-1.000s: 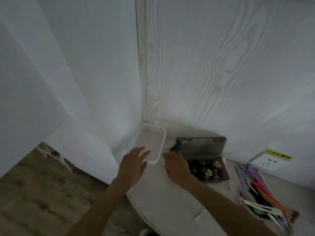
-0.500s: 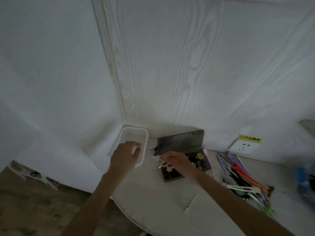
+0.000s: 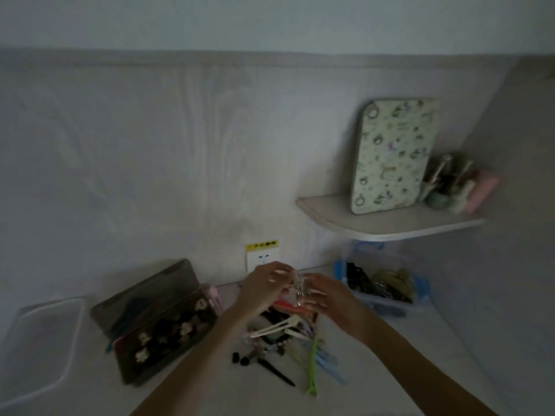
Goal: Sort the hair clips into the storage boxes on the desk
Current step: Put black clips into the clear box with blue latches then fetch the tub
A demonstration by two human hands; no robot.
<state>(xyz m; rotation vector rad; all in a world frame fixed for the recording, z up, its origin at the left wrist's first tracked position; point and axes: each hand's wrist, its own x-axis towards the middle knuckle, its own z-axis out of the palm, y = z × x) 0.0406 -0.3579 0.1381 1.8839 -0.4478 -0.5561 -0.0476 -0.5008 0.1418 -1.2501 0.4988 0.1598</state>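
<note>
My left hand (image 3: 264, 288) and my right hand (image 3: 329, 298) meet above the desk, both pinching a small bunch of pale, shiny hair clips (image 3: 297, 285). Beneath them lies a pile of coloured hair clips (image 3: 288, 334) on the desk, long cream, green, blue and black ones among them. A dark box with its lid up (image 3: 162, 322) stands to the left and holds small clips. An empty white box (image 3: 39, 346) sits at the far left. A clear box with blue latches (image 3: 381, 283) at the right holds dark items.
A wall socket with a yellow label (image 3: 262, 256) is on the wall behind my hands. A curved shelf (image 3: 384, 223) above the clear box carries a patterned board (image 3: 393, 154) and some bottles (image 3: 456, 184). The desk edge runs along the bottom left.
The view has swung right, from the white box to the clip pile and shelf. My left hand left the white box, and both hands now hold the pale clips above the pile.
</note>
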